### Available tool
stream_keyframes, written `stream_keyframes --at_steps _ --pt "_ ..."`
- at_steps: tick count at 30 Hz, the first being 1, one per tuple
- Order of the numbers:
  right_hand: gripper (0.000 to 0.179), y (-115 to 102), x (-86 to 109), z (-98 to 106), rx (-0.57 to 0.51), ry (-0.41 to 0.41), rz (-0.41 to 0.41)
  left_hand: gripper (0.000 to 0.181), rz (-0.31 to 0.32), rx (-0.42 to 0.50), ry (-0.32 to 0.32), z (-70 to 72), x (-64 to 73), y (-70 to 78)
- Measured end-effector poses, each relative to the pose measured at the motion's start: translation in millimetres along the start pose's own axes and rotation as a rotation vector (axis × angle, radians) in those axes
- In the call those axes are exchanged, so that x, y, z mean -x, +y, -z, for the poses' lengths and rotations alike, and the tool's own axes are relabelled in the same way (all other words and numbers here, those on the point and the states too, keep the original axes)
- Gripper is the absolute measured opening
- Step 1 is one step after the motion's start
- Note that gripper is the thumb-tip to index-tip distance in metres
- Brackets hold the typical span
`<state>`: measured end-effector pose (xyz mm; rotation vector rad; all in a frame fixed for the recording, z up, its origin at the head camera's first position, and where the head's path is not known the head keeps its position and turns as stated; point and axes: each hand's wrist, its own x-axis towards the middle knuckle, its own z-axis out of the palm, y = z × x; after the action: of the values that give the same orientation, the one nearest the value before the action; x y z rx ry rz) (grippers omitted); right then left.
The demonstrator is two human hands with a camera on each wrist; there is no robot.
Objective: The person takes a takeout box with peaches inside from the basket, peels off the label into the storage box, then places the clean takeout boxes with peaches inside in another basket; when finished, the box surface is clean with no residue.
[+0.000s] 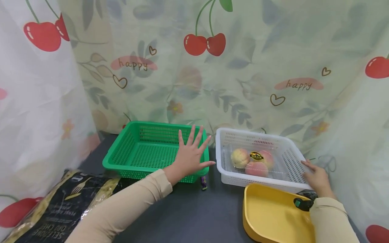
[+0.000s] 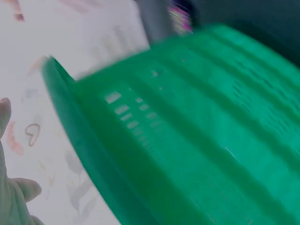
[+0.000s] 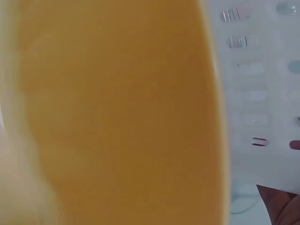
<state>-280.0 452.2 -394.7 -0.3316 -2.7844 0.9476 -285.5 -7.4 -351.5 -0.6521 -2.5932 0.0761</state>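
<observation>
Holding the left hand (image 1: 190, 155) splayed over the green plastic basket (image 1: 152, 152); gripping the white plastic basket (image 1: 293, 150) of packaged peaches (image 1: 256, 168) with the right hand (image 1: 318, 180).

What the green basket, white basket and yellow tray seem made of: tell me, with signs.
Green basket: likely moulded plastic, lightly glossy; even colour, regular slots through its walls.
White basket: probably plastic too, smooth; slotted walls and a rounded rim.
Yellow tray: smooth, satin sheen; even colour and rounded corners suggest plastic, though painted metal is possible.
</observation>
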Motion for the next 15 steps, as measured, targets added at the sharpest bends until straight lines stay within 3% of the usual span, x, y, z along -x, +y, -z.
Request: stream_keyframes --at_steps 4,8,15 --pt "0.057 -1 -0.5 1 0.004 0.032 -0.042 0.089 0.033 0.128 -0.035 1.3 -11.4 19.8" --pt "0.057 -1 -0.1 3 -0.009 0.040 -0.054 0.091 0.094 0.246 -0.108 3.8 -22.5 33.6" --pt "0.055 -2 1.8 -4 0.002 0.035 -0.038 0.094 0.240 0.332 -0.211 4.3 -41.9 41.0"
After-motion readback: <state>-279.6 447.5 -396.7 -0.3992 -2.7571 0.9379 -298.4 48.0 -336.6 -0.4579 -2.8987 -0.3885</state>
